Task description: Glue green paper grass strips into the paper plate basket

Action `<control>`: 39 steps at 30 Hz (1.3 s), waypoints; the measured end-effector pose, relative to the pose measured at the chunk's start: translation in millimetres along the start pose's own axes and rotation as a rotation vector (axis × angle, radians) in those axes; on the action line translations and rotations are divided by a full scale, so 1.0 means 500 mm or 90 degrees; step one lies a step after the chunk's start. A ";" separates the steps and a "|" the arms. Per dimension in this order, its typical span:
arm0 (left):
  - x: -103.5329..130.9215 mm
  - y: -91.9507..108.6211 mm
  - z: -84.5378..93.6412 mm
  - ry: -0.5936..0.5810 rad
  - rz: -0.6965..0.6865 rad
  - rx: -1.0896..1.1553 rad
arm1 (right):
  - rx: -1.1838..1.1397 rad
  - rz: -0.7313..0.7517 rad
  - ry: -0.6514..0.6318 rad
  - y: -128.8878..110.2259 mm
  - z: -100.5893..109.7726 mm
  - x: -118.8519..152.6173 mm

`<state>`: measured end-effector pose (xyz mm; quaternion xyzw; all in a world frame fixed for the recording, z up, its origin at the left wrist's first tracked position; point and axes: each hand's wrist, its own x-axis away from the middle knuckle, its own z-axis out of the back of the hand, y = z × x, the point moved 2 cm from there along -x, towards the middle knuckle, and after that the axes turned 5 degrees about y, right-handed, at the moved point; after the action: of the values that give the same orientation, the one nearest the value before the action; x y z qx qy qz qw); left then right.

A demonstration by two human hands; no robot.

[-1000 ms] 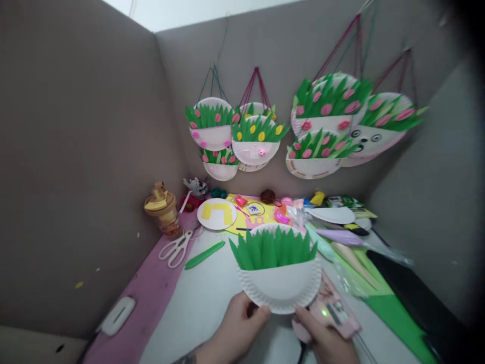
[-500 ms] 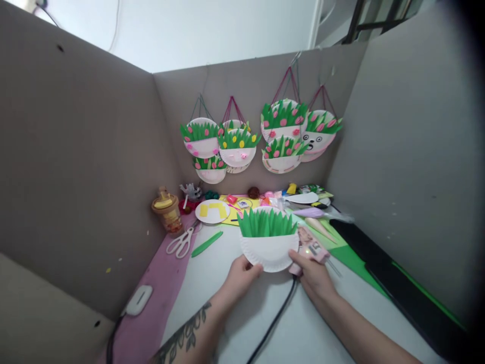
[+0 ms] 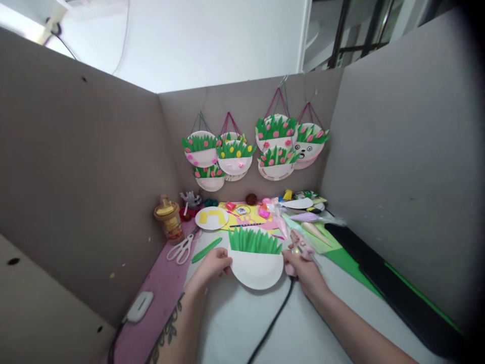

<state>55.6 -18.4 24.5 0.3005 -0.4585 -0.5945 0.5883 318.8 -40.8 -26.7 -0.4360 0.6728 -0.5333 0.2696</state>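
A white paper plate craft (image 3: 256, 272) is held up over the white tabletop, its half-plate pocket facing me. Green paper grass (image 3: 254, 241) with pointed tips rises out of the pocket. My left hand (image 3: 215, 263) pinches the plate's left edge, and my right hand (image 3: 301, 268) pinches the right edge. Right beside my right hand, partly hidden by it, is a pink device (image 3: 303, 246) with a small lit spot; a black cable (image 3: 271, 326) runs from it toward me. A green paper strip (image 3: 206, 250) lies left of the plate, near my left hand.
White-handled scissors (image 3: 182, 250), a lidded cup (image 3: 169, 218) and a white oval with yellow pieces (image 3: 212, 218) lie at left. Finished plate baskets (image 3: 235, 164) hang on the grey back panel (image 3: 242, 101). Piping bags (image 3: 305, 217) and a black slab (image 3: 394, 283) lie at right.
The plate has moved slightly left and lower in view. My left hand has shifted from its bottom to its left edge, and my right hand has moved up along the right edge.
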 end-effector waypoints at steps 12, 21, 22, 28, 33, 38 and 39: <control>-0.009 -0.045 0.023 -0.025 0.060 -0.167 | 0.198 0.023 -0.190 0.001 -0.005 0.021; -0.031 -0.072 0.052 0.039 0.075 -0.335 | -0.146 -0.350 -0.274 -0.013 -0.013 0.024; -0.031 -0.071 0.054 0.050 0.069 -0.365 | -0.147 -0.370 -0.280 -0.012 -0.013 0.024; -0.007 -0.026 0.054 0.162 -0.051 -0.528 | -0.163 -0.366 -0.169 -0.003 -0.014 0.021; 0.030 0.014 0.000 0.092 -0.136 -0.455 | -0.224 -0.420 -0.094 -0.024 0.021 0.038; 0.078 0.028 -0.107 -0.124 -0.248 -0.276 | -0.251 -0.423 -0.081 -0.051 0.078 0.091; 0.085 0.026 -0.125 -0.130 -0.249 -0.276 | -0.244 -0.427 -0.089 -0.059 0.085 0.102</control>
<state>111.6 -70.5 19.0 0.1893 -0.3115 -0.8075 0.4638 338.6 -107.3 -5.6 -0.7096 0.5601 -0.4257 0.0392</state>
